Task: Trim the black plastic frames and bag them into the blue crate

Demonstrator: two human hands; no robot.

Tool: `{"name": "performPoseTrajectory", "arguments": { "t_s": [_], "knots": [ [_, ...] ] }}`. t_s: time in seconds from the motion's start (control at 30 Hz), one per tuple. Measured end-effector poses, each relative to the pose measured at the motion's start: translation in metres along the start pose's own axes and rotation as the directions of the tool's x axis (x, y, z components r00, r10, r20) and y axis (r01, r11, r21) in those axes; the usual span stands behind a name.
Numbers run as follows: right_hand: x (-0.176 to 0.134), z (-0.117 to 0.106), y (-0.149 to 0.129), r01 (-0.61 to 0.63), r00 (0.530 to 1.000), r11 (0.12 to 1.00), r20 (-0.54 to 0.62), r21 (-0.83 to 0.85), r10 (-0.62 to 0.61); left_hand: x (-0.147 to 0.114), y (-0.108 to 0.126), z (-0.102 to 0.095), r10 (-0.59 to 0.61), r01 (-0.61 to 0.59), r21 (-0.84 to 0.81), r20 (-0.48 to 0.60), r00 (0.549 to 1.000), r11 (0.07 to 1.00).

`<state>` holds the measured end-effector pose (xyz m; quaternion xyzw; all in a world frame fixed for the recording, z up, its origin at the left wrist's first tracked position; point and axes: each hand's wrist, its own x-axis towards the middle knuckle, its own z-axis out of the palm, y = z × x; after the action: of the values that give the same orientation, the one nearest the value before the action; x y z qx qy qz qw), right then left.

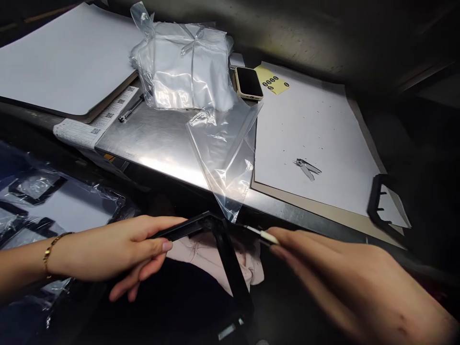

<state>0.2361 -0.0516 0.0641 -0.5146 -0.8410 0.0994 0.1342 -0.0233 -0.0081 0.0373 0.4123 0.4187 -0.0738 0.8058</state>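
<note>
My left hand (pixel 118 249) pinches one arm of a black angular plastic frame (pixel 230 263) between thumb and fingers, holding it above my lap. In my right hand (pixel 345 273) is a small knife (pixel 268 236) with a cream handle. Its thin blade points left, close to the frame's upper corner; whether it touches cannot be made out. Beneath the frame lies a pale pink cloth (pixel 201 251). A nail clipper (pixel 307 167) rests on the white sheet (pixel 305 124) at the right, with small dark specks around it.
Another black frame piece (pixel 375 203) lies at the sheet's right edge. On the metal table (pixel 158 139) are a bundle of clear plastic bags (pixel 190 67), a phone (pixel 248 83), a yellow sticker sheet (pixel 273 79), a pen (pixel 131 109) and stacked white board (pixel 72 57). Bagged black frames (pixel 36 187) lie lower left.
</note>
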Motion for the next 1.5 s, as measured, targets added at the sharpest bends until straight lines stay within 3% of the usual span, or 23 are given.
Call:
{"name": "performPoseTrajectory", "arguments": {
  "t_s": [0.1, 0.2, 0.33, 0.43, 0.5, 0.53, 0.57, 0.67, 0.8, 1.0, 1.2, 1.27, 1.33, 1.43, 1.5],
  "knots": [
    [0.005, 0.005, 0.039, -0.161, 0.979, 0.978, -0.149, -0.134, 0.140, 0.001, -0.002, -0.001, 0.014, -0.014, -0.010, 0.014, 1.000, 1.000],
    [0.010, 0.028, 0.087, -0.367, 0.909, 0.864, -0.329, -0.344, 0.255, 0.002, -0.003, -0.002, 0.038, -0.038, -0.021, 0.025, 0.999, 0.999],
    [0.017, 0.055, 0.125, -0.403, 0.889, 0.826, -0.385, -0.395, 0.249, 0.003, -0.005, -0.003, 0.062, -0.060, -0.036, 0.037, 0.997, 0.998],
    [0.019, 0.056, 0.097, -0.340, 0.877, 0.876, -0.451, -0.343, 0.163, 0.004, -0.006, -0.004, 0.049, -0.048, -0.046, 0.028, 0.998, 0.998],
    [0.019, 0.050, 0.056, -0.194, 0.882, 0.943, -0.468, -0.271, 0.047, 0.006, -0.005, -0.004, 0.054, -0.052, -0.054, 0.035, 0.998, 0.997],
    [0.019, 0.048, 0.034, -0.088, 0.889, 0.970, -0.457, -0.228, -0.027, 0.007, -0.005, -0.003, 0.059, -0.056, -0.058, 0.041, 0.997, 0.997],
    [0.019, 0.046, 0.014, 0.076, 0.864, 0.987, -0.485, -0.142, -0.136, 0.008, -0.004, -0.003, 0.066, -0.064, -0.059, 0.040, 0.997, 0.996],
    [0.021, 0.047, -0.025, 0.240, 0.894, 0.964, -0.361, -0.113, -0.265, 0.010, -0.003, -0.002, 0.075, -0.072, -0.059, 0.033, 0.997, 0.996],
    [0.028, 0.056, -0.030, 0.230, 0.929, 0.947, -0.241, -0.223, -0.282, 0.011, -0.005, -0.002, 0.081, -0.078, -0.083, 0.040, 0.996, 0.994],
    [0.033, 0.063, -0.034, 0.255, 0.932, 0.920, -0.178, -0.299, -0.316, 0.011, -0.010, -0.003, 0.078, -0.073, -0.123, 0.036, 0.996, 0.990],
    [0.033, 0.076, -0.033, 0.257, 0.920, 0.945, -0.249, -0.200, -0.303, 0.013, -0.009, -0.004, 0.094, -0.087, -0.132, 0.043, 0.995, 0.987],
    [0.029, 0.072, -0.028, 0.241, 0.922, 0.967, -0.292, -0.083, -0.255, 0.012, -0.008, -0.004, 0.081, -0.076, -0.111, 0.040, 0.996, 0.991],
    [0.022, 0.060, -0.021, 0.197, 0.946, 0.964, -0.291, 0.179, -0.140, 0.010, -0.006, -0.005, 0.059, -0.056, -0.078, 0.035, 0.998, 0.995],
    [0.010, 0.041, -0.011, 0.054, 0.993, 0.826, -0.116, 0.561, 0.014, 0.007, -0.005, -0.005, 0.047, -0.045, -0.073, 0.030, 0.998, 0.996],
    [0.003, 0.035, -0.003, -0.002, 0.999, 0.808, -0.031, 0.590, 0.025, 0.007, -0.004, -0.005, 0.047, -0.044, -0.091, 0.030, 0.998, 0.995]
  ]
}}
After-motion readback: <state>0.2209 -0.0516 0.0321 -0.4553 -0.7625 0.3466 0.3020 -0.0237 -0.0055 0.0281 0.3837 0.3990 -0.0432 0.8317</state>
